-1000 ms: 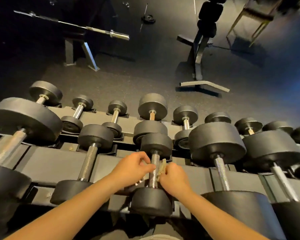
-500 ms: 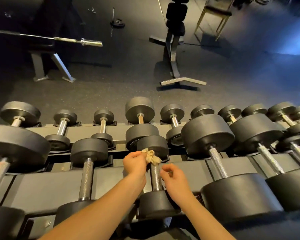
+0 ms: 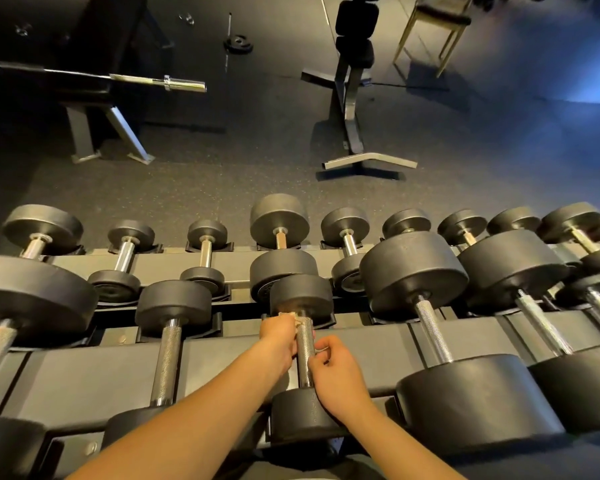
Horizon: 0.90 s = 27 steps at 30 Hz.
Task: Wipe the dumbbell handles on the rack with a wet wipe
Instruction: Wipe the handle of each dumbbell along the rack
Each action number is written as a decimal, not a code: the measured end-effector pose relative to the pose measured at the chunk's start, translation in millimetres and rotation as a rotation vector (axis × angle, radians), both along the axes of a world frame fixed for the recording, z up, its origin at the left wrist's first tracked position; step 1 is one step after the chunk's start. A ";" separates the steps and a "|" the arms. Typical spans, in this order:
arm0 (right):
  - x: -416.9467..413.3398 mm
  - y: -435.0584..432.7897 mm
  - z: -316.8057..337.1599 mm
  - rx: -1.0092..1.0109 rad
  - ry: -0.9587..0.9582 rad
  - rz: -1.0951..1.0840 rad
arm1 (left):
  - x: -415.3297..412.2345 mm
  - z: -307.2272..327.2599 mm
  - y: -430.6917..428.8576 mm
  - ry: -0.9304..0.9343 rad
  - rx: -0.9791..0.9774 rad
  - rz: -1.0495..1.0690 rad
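A two-tier rack [image 3: 84, 372] holds black dumbbells with knurled steel handles. Straight ahead on the near tier lies a small dumbbell with its handle [image 3: 305, 355] running away from me. My left hand [image 3: 278, 336] is closed against the far end of that handle, pinching a crumpled pale wet wipe [image 3: 291, 317] right under the far weight head [image 3: 301, 296]. My right hand [image 3: 336, 370] curls against the right side of the same handle lower down, fingers bent beside the bar. Most of the wipe is hidden in my left fist.
Larger dumbbells flank it: one to the left [image 3: 168, 355], one to the right [image 3: 430, 327]. A far tier carries several smaller dumbbells [image 3: 279, 233]. Beyond the rack on the dark rubber floor stand a bench with a barbell [image 3: 160, 83] and an upright bench [image 3: 354, 98].
The wipe was at the handle's middle, then went up to its far end in my left hand. My right hand let go of it and settled lower on the handle. The camera tilted.
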State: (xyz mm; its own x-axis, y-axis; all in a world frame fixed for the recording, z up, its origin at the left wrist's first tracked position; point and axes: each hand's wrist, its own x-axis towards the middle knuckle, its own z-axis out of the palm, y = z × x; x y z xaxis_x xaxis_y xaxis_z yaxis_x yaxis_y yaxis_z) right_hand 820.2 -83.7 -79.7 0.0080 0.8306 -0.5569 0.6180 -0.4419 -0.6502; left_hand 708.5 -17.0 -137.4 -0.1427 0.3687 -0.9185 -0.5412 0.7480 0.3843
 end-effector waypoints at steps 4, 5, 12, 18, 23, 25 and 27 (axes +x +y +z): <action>0.6 1.7 1.9 0.020 0.021 0.017 | -0.7 0.0 2.3 -0.400 0.009 0.107; 0.7 1.9 1.9 0.017 0.023 0.021 | -0.6 2.0 1.3 -0.393 0.028 0.096; 2.5 1.5 2.4 -0.019 0.025 0.016 | -6.0 7.7 -26.2 0.693 0.451 -0.494; 5.6 2.8 1.6 -0.029 0.039 0.021 | 0.4 7.3 -24.4 1.040 0.547 -0.644; 7.5 2.1 -2.1 -0.028 0.052 0.015 | 6.9 1.0 -19.0 0.832 0.374 -0.390; 8.9 2.2 -4.1 -0.026 0.058 0.018 | 7.8 -3.7 -16.8 0.667 0.215 -0.283; 9.6 2.6 -5.3 -0.028 0.073 0.024 | 6.3 -5.1 -9.7 0.364 0.084 -0.083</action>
State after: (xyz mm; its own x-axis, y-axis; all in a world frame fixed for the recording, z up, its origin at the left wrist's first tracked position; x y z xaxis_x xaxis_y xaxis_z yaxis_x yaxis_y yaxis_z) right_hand 829.7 -81.1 -85.0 -0.0535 0.8144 -0.5779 0.5799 -0.4458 -0.6819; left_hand 714.9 -26.7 -142.5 -0.4201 0.4648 -0.7794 -0.2967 0.7413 0.6020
